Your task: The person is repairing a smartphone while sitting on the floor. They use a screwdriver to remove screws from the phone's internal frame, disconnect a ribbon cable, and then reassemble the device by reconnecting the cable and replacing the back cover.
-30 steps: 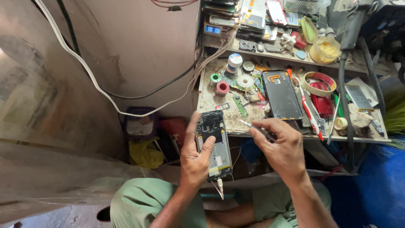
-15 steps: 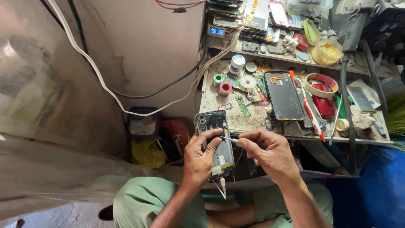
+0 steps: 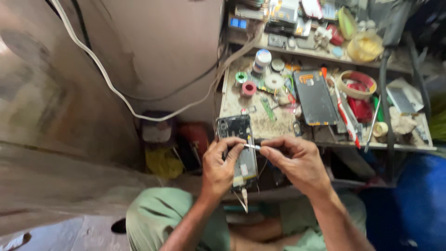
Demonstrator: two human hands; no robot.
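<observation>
Metal tweezers point(image 3: 253, 147) pinched in right hand point(image 3: 297, 162); left hand point(image 3: 222, 165) grips opened phone point(image 3: 239, 148).

My left hand point(image 3: 222, 168) wraps an opened phone point(image 3: 239, 151), back cover off, its dark insides and battery bared, standing roughly upright before the workbench edge. Between my right hand's point(image 3: 297, 162) fingertips I pinch thin metal tweezers point(image 3: 252, 147), their tip touching the phone's middle.

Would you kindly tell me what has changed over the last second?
The right hand came in from the bench edge to the opened phone, putting the tip of its thin metal tool onto it. The left hand holds the phone as before, now slightly lower. The bench clutter is unchanged.
</observation>
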